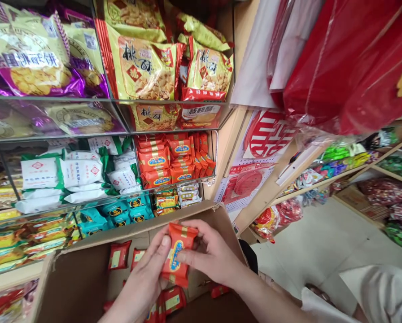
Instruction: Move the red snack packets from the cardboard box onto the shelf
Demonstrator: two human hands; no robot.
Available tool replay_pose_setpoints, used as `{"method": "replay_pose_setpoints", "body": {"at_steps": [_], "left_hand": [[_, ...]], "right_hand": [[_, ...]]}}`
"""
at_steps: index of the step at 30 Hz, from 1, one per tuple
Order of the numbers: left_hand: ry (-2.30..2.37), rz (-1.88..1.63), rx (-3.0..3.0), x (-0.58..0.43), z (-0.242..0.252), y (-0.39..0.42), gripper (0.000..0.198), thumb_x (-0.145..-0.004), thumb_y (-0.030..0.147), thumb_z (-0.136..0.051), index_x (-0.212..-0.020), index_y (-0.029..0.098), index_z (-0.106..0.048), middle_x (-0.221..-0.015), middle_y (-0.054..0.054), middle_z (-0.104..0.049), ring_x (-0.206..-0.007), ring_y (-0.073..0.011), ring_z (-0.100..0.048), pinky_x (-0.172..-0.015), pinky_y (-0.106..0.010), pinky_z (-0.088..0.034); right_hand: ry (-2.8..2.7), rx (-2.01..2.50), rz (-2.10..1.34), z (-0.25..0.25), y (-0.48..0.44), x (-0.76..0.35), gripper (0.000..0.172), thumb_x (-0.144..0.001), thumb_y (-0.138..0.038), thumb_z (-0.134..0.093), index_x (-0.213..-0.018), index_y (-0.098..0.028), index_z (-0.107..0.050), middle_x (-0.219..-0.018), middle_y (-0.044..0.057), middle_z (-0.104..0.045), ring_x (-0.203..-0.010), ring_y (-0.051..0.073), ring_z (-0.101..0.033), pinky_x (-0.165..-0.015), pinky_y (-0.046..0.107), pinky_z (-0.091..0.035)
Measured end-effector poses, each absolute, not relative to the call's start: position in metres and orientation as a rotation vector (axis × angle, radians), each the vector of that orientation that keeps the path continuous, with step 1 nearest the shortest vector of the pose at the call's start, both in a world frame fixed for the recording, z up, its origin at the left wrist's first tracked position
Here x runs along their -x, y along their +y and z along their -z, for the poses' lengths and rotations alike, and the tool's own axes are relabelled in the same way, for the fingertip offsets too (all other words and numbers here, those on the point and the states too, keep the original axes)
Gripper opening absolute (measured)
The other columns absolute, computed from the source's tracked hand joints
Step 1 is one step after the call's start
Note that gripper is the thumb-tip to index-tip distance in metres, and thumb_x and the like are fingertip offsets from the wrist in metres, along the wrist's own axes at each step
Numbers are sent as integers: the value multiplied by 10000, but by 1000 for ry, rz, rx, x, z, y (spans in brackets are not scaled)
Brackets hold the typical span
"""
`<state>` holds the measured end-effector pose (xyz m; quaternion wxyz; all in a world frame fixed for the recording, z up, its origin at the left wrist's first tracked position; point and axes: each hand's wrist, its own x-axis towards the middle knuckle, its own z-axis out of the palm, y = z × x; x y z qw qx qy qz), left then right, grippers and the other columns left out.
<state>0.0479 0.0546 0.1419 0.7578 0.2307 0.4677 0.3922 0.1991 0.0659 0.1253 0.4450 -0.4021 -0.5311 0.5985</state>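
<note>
Between my two hands is an orange snack packet (178, 255) with a blue oval label and gold stripe, held above an open cardboard box (76, 273). My left hand (147, 269) grips its left side, thumb near the top edge. On the right side, my right hand (209, 253) pinches it, thumb lying over the label. More red-orange packets (173, 299) lie loose in the box, some partly hidden by my hands and forearms. Beyond the box, similar orange packets (181, 172) sit stacked in a clear shelf compartment.
Left of those stacks are white-and-green packets (81, 172), with teal packets (120, 213) lower down. Large yellow biscuit bags (147, 67) fill the upper shelf. Red plastic-wrapped goods (349, 67) hang at upper right. A person's light-coloured clothing (382, 287) shows at lower right.
</note>
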Motion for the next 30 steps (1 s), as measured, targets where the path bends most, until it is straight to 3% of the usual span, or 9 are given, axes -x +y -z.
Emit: {"method": "replay_pose_setpoints", "body": {"at_steps": [4,8,10,13,16,21,26,30], "left_hand": [[1071,-904,-680,-54,-131,50,726,-622,429,-683,-1263,308,-363,-1221,-3,-569,-1081,-217,-534,-860,-294,-474],[1216,-920,-901,-55,-115,46,724,-660,568,-565,-1285,294,-324,-1341,-13,-446,-1169,-235,-451,-870,-309,-466],[1276,-866,-1003,-52,-113,48,702,-702,598,-480,-1297,272,-300,-1293,-48,-495,-1074,-244,-536,-795,-338,-501],[1301,-887,-1329,-39,-120,64,529,-781,535,-400,-1234,264,-375,-1108,-57,-618,-916,-219,-615,-787,-375,-496],[1418,-1100,-1972,-23,-143,97,347,-799,390,-463,-1107,237,-501,-1125,-65,-588,-1020,-203,-555,-898,-368,-435],[1370,-1248,-2810,-16,-190,162,406,-819,204,-432,-1201,69,-441,-1285,-170,-457,-1211,-199,-387,-1033,-340,-307],[1495,-780,-3162,-30,-211,206,516,-824,194,-381,-1289,-14,-304,-1331,-215,-395,-1248,-256,-330,-1039,-362,-291],[1620,-623,-3171,-39,-217,219,548,-826,235,-377,-1280,-59,-292,-1290,-248,-435,-1187,-301,-406,-991,-390,-339]], "right_hand": [[-1066,979,-1548,-120,62,-194,413,-653,-289,-687,-1005,-233,-479,-837,-10,-597,-631,111,-565,-462,201,-451],[-1051,914,-1602,-114,53,-189,370,-650,-264,-695,-970,-195,-523,-861,5,-618,-838,148,-585,-730,271,-470],[-1109,939,-1564,-118,56,-194,314,-687,-277,-658,-963,-185,-539,-917,25,-627,-904,168,-576,-799,302,-450],[-1293,1041,-1208,-138,77,-217,295,-748,-292,-586,-1018,-198,-511,-1002,42,-615,-923,175,-570,-815,322,-442],[-1558,1215,-618,-171,114,-241,337,-783,-295,-532,-1096,-192,-458,-1041,79,-592,-916,198,-565,-798,346,-437],[-2056,1332,143,-213,174,-240,354,-823,-152,-414,-1176,-178,-437,-973,102,-565,-907,230,-529,-772,352,-415],[-2185,1351,186,-218,215,-221,335,-819,-130,-403,-1138,-213,-465,-966,83,-489,-823,198,-542,-708,307,-429],[-2013,1463,96,-216,230,-215,268,-789,-132,-471,-1054,-174,-466,-1006,92,-460,-782,183,-554,-714,312,-434]]}}
